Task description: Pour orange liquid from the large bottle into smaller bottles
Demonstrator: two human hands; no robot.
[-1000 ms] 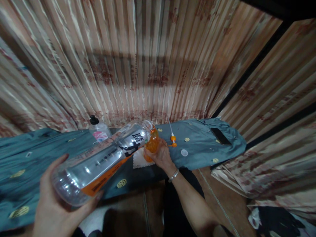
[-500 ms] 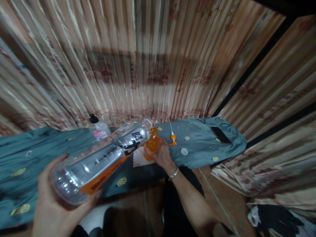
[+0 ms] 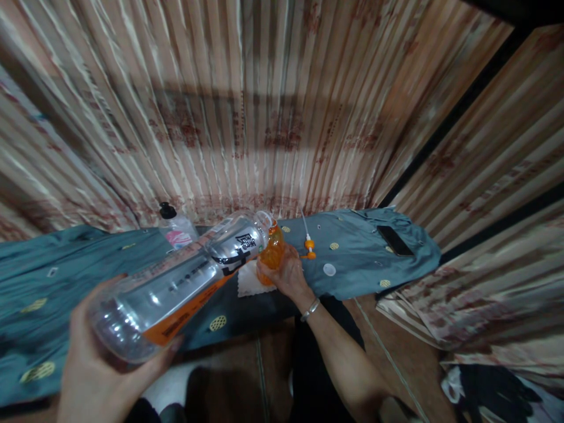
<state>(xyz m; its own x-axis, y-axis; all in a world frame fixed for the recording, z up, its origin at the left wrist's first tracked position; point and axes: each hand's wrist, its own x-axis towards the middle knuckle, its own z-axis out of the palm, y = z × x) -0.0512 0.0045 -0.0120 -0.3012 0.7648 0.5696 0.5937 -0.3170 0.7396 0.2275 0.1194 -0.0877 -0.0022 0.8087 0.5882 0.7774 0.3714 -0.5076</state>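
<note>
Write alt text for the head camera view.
A left hand holds a clear bottle tilted, its mouth at the top of an orange bottle in the right hand. An orange pump and a phone lie to the right on a teal cloth.

The left hand's grip (image 3: 97,375) had the big clear bottle (image 3: 176,288) tipped over, mouth right at the orange bottle (image 3: 271,256) in the right hand's grip (image 3: 291,275)! An orange pump (image 3: 309,245) lay nearby on the cloth-covered table (image 3: 356,270), a dark phone (image 3: 395,241) farther right.
</note>
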